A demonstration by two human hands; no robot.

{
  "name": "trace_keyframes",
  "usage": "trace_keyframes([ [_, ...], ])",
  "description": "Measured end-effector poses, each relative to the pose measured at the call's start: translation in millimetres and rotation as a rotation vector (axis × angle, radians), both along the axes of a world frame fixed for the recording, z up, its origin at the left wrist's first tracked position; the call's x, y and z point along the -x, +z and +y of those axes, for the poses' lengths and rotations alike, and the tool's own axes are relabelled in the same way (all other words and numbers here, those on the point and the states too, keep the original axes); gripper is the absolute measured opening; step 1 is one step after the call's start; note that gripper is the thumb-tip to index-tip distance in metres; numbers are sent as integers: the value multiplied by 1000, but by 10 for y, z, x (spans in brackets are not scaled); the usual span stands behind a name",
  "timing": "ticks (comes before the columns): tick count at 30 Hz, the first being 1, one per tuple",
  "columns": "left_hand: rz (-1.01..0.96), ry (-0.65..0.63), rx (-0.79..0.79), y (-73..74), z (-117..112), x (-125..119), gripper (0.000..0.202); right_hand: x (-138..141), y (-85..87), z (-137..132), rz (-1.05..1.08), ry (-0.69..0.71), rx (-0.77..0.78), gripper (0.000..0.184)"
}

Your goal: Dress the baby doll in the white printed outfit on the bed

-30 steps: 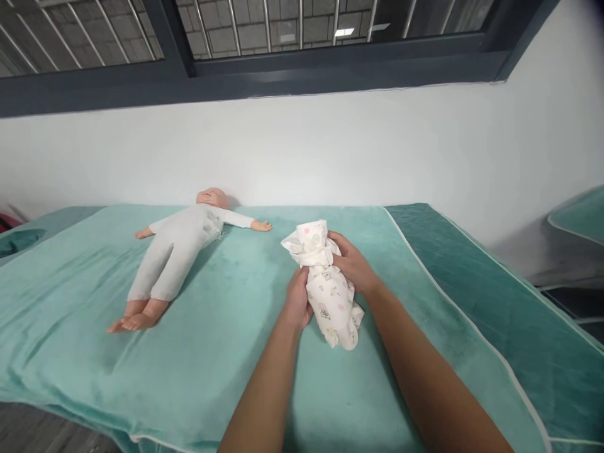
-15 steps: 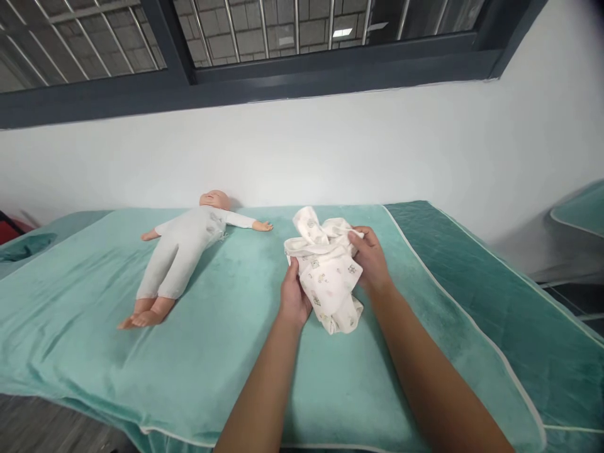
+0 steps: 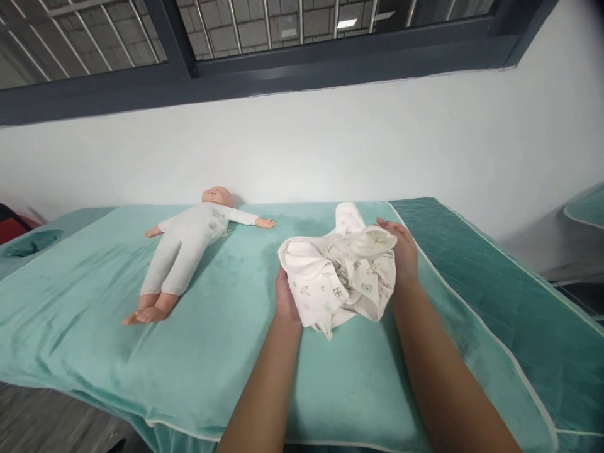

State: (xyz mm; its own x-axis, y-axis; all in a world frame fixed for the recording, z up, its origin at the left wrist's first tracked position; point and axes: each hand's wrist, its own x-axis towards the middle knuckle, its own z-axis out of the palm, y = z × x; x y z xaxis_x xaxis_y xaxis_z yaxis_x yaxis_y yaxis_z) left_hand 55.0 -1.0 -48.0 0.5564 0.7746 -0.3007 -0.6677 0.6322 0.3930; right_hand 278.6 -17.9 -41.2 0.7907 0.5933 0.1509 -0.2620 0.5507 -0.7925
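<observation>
A white baby garment [image 3: 321, 277] with small printed figures is bunched up between my two hands, just above the green bed cover. My left hand [image 3: 287, 299] grips its left side, with most of the fingers hidden under the cloth. On the right side, my right hand [image 3: 403, 251] holds the garment, its fingers partly behind the fabric. One sleeve-like part sticks up at the back. To the left, a baby doll [image 3: 189, 233] in a white suit lies on its back, arms spread and feet bare, apart from both hands.
A light green cover [image 3: 226, 365] lies over the bed, with a darker green quilted surface [image 3: 476, 270] to the right. Behind stands a white wall [image 3: 302, 151] below a dark window frame [image 3: 302, 78] with metal bars. A red and black item [image 3: 10, 225] sits at far left.
My hands have moved farther apart, the right one shifting rightward. The garment has spread from a narrow bundle into a wider one. The doll lies as before.
</observation>
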Motion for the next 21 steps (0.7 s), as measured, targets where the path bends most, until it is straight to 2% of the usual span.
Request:
trace_keyframes([
  [3,-15,27,18,-1,17,12,39,-8,121,-91,8,-65,-42,26],
  [5,-21,38,15,1,16,21,37,42,203,-167,-104,-55,-49,23],
  [6,-23,39,12,5,12,23,36,88,232,-202,-217,-6,-23,23],
  [8,-34,32,-2,20,-1,19,38,210,249,-258,-556,181,100,27],
  [11,-56,6,-46,47,-21,0,45,387,182,-276,-1129,487,320,45],
  [13,-81,-34,-82,55,-22,-13,50,453,114,-250,-1363,556,415,48],
  [17,-89,-110,-118,24,16,-13,60,441,56,-214,-1516,522,500,24],
  [21,-8,-55,-166,-11,32,19,61,324,79,-272,-1561,555,485,23],
])
